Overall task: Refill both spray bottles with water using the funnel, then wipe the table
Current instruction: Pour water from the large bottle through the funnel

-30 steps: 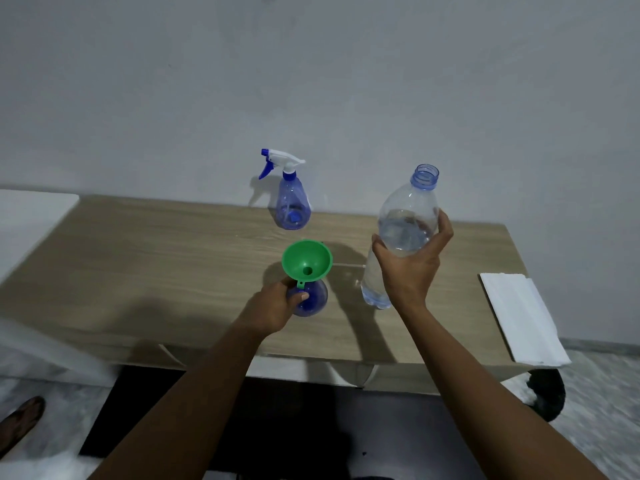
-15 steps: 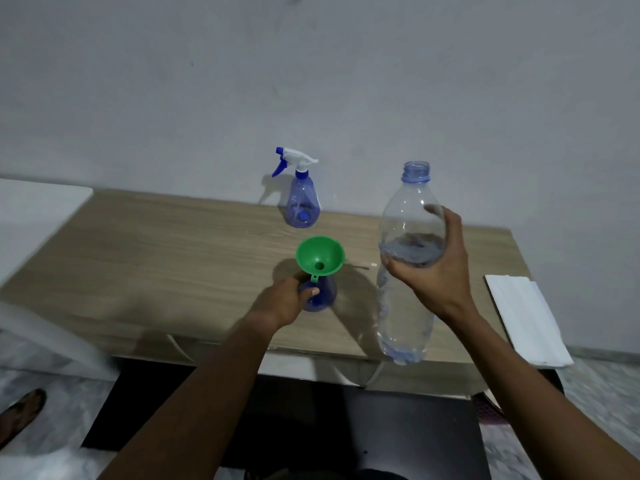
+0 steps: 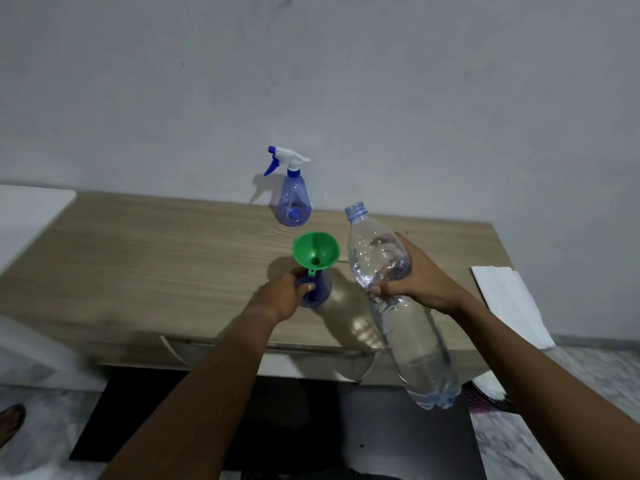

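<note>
— What has changed since half a second ago?

— The water bottle point(image 3: 398, 306), upright then, now leans, clamped in the right hand point(image 3: 415, 282).

— Which way does it point?

— Its open neck points up and left, toward the green funnel point(image 3: 316, 250) (long axis slanted). The left hand point(image 3: 282, 296) grips the open spray bottle point(image 3: 317, 289) mid-table, near the front edge.

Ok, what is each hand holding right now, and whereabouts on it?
The right hand holds the water bottle around its upper body. The left hand steadies the funnel-topped spray bottle by its body.
</note>
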Motion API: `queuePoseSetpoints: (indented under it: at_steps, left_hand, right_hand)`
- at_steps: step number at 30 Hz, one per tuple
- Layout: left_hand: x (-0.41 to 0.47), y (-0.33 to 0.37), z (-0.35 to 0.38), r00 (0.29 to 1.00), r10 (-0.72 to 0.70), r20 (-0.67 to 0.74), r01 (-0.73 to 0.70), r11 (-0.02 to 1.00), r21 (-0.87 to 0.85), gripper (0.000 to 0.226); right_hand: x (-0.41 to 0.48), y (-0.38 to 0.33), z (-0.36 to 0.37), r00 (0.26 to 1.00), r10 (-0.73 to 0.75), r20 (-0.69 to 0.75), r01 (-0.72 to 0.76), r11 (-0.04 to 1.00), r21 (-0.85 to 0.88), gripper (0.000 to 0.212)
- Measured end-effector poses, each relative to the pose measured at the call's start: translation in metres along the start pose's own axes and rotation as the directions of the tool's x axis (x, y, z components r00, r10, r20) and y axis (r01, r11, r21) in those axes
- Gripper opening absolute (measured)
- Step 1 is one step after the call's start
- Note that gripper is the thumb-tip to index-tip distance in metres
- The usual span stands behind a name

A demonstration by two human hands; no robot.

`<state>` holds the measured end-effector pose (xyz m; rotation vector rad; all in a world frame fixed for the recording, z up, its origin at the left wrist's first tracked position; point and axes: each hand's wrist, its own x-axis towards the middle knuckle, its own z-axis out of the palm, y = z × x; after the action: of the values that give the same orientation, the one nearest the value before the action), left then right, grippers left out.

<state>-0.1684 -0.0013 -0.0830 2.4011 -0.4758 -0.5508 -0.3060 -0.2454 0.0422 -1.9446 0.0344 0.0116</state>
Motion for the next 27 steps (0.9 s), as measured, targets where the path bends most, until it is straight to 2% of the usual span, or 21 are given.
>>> queuePoseSetpoints:
  at_steps: [8,11,16,21,27]
  left_hand:
    - [0.000,-0.001,0.000,1.000,-0.013,0.005,0.013,1.000,-0.019,0.052]
    - [0.000,0.000,0.000,1.000,-0.010,-0.009,0.010,1.000,-0.014,0.055]
    - [-0.002,0.001,0.001,1.000,-0.014,-0.022,0.014,1.000,-0.021,0.050]
    - [-0.001,-0.001,0.003,0.999,-0.016,-0.030,0.015,1.000,-0.017,0.045]
    - [0.000,-0.003,0.004,1.000,-0.009,-0.024,0.009,1.000,-0.021,0.045]
  right_hand:
    - [0.008,0.012,-0.002,0.982,0.108,0.157,-0.107,0.994,-0.010,0.077]
    - [0.011,0.012,-0.003,0.964,0.134,0.228,-0.132,0.991,-0.025,0.071]
    - [0.014,0.004,-0.005,0.945,0.167,0.281,-0.154,0.986,-0.068,0.064]
    - [0.017,0.001,-0.005,0.938,0.182,0.296,-0.151,0.981,-0.122,0.072]
    - [0.022,0.003,-0.008,0.917,0.198,0.345,-0.161,0.978,-0.133,0.069]
